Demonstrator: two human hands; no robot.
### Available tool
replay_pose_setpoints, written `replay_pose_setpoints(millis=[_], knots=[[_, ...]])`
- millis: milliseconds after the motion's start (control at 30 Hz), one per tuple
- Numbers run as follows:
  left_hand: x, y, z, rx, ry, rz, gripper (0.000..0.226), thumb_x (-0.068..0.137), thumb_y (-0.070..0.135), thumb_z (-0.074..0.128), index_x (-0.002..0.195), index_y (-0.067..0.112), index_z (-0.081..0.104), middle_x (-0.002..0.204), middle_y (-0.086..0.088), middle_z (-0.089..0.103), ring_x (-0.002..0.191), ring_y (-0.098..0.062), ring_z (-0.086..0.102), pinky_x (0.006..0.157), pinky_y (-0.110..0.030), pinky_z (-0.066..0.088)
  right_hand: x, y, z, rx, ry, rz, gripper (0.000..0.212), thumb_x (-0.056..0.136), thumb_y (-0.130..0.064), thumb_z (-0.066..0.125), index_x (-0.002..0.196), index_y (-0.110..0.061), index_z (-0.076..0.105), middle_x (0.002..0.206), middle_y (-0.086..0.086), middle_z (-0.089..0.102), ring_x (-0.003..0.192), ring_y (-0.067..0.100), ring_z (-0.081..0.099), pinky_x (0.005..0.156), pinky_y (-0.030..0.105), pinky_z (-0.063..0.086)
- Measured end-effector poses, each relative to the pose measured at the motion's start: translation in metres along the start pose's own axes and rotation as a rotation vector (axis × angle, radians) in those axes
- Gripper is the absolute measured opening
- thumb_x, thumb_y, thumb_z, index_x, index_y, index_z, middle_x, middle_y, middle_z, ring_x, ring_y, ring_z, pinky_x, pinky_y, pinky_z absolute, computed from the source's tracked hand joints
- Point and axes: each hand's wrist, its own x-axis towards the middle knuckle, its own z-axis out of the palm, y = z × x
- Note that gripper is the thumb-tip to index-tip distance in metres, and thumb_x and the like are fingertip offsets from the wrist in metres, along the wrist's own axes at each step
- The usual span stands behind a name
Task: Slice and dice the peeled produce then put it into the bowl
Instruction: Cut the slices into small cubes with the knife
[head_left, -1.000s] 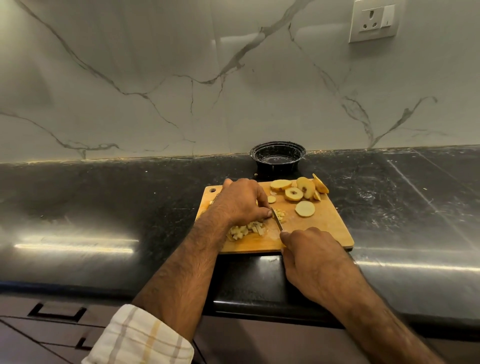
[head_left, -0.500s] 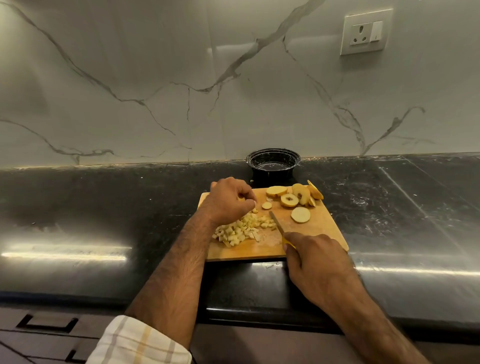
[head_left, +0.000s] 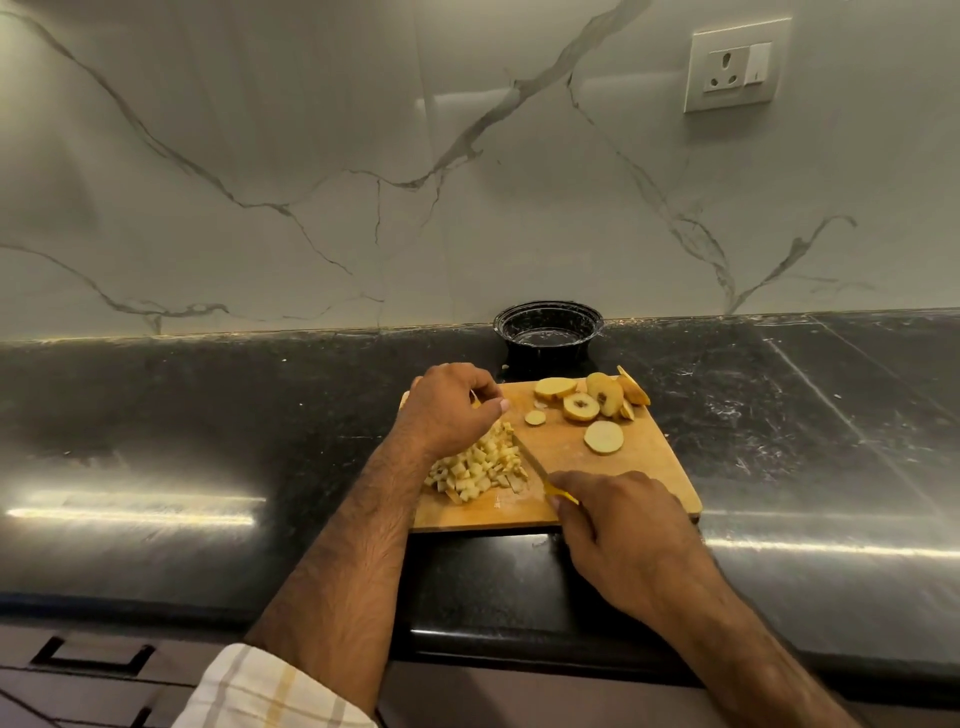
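A wooden cutting board lies on the black counter. A pile of pale diced produce sits on its left part. Several round slices lie at its far right, and one slice lies apart nearer me. My left hand hovers over the board's far left corner with curled fingers, and a thin yellow sliver shows between thumb and fingers. My right hand grips a yellow-handled knife, whose blade rests against the right side of the diced pile. A black bowl stands behind the board.
The black stone counter runs left and right of the board, with a marble wall behind. A wall socket sits at upper right. Drawer fronts show below the counter's front edge.
My left hand has lifted off the diced pile and drawn back to the board's far left corner. The knife has stopped chopping and its blade now lies beside the uncovered pile.
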Motion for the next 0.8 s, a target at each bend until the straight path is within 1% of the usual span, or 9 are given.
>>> replay_pose_setpoints(millis=[133, 233, 300, 367, 467, 533, 600, 700, 800], knots=[[0.000, 0.000, -0.002, 0.007, 0.007, -0.010, 0.019, 0.096, 0.046, 0.070, 0.104, 0.030, 0.076, 0.100, 0.015, 0.068, 0.094, -0.004, 0.062, 0.093, -0.046, 0.059, 0.010, 0.002, 0.000, 0.016, 0.101, 0.038, 0.041, 0.107, -0.048, 0.041, 0.144, -0.037, 0.055, 0.114, -0.008, 0.070, 0.089, 0.009, 0.049, 0.080, 0.031, 0.048], [-0.001, 0.000, -0.001, 0.010, -0.006, -0.012, 0.018, 0.096, 0.046, 0.071, 0.104, 0.030, 0.076, 0.100, 0.015, 0.068, 0.094, -0.003, 0.062, 0.092, -0.044, 0.059, 0.023, -0.002, 0.003, -0.035, 0.053, 0.047, 0.040, 0.108, -0.045, 0.041, 0.144, -0.035, 0.053, 0.118, -0.004, 0.068, 0.099, 0.016, 0.059, 0.087, 0.035, 0.051], [0.000, 0.000, -0.001, 0.012, 0.002, -0.012, 0.019, 0.096, 0.045, 0.070, 0.105, 0.029, 0.076, 0.101, 0.013, 0.068, 0.094, -0.004, 0.062, 0.092, -0.044, 0.059, 0.028, -0.006, 0.007, -0.011, -0.004, 0.013, 0.041, 0.107, -0.047, 0.043, 0.145, -0.036, 0.053, 0.118, -0.005, 0.068, 0.106, 0.016, 0.060, 0.090, 0.037, 0.053], [0.000, -0.001, -0.002, 0.007, 0.012, -0.016, 0.020, 0.097, 0.043, 0.069, 0.107, 0.027, 0.076, 0.102, 0.011, 0.068, 0.094, -0.005, 0.062, 0.092, -0.043, 0.059, 0.028, -0.002, 0.010, 0.057, 0.026, 0.005, 0.041, 0.105, -0.049, 0.046, 0.143, -0.038, 0.056, 0.106, -0.010, 0.069, 0.099, 0.012, 0.060, 0.085, 0.035, 0.054], [0.000, -0.003, -0.002, 0.007, 0.021, -0.008, 0.019, 0.097, 0.042, 0.070, 0.107, 0.027, 0.076, 0.100, 0.012, 0.068, 0.093, -0.005, 0.062, 0.091, -0.041, 0.060, 0.023, 0.015, 0.005, 0.108, 0.171, 0.036, 0.037, 0.104, -0.049, 0.049, 0.138, -0.038, 0.061, 0.083, -0.015, 0.064, 0.077, 0.007, 0.058, 0.068, 0.031, 0.050], [0.000, -0.003, 0.001, -0.005, 0.014, 0.000, 0.017, 0.096, 0.042, 0.072, 0.104, 0.028, 0.077, 0.099, 0.014, 0.068, 0.092, -0.004, 0.062, 0.090, -0.041, 0.060, 0.014, 0.025, 0.004, 0.136, 0.193, 0.046, 0.035, 0.104, -0.046, 0.052, 0.136, -0.037, 0.063, 0.075, -0.016, 0.062, 0.070, 0.006, 0.058, 0.063, 0.028, 0.051], [0.000, 0.001, 0.004, -0.013, -0.011, 0.021, 0.014, 0.094, 0.042, 0.074, 0.101, 0.030, 0.077, 0.098, 0.017, 0.067, 0.093, -0.003, 0.063, 0.090, -0.043, 0.060, 0.004, 0.030, 0.006, 0.202, 0.185, 0.057, 0.033, 0.104, -0.045, 0.055, 0.134, -0.037, 0.066, 0.071, -0.017, 0.059, 0.067, 0.005, 0.057, 0.060, 0.025, 0.047], [-0.002, 0.008, 0.008, -0.048, -0.050, 0.111, 0.008, 0.092, 0.038, 0.076, 0.100, 0.038, 0.077, 0.098, 0.023, 0.067, 0.099, 0.001, 0.059, 0.098, -0.052, 0.053, 0.003, 0.037, 0.014, 0.372, 0.189, 0.103, 0.030, 0.102, -0.042, 0.061, 0.129, -0.034, 0.071, 0.062, -0.017, 0.054, 0.059, 0.004, 0.054, 0.055, 0.018, 0.037], [-0.005, 0.019, 0.009, -0.004, -0.107, 0.184, 0.019, 0.091, 0.028, 0.076, 0.102, 0.043, 0.079, 0.101, 0.027, 0.063, 0.106, 0.002, 0.050, 0.108, -0.056, 0.041, 0.008, 0.041, 0.017, 0.558, 0.175, 0.121, 0.022, 0.102, -0.037, 0.064, 0.121, -0.030, 0.074, 0.057, -0.017, 0.062, 0.054, 0.003, 0.056, 0.053, 0.021, 0.042]])
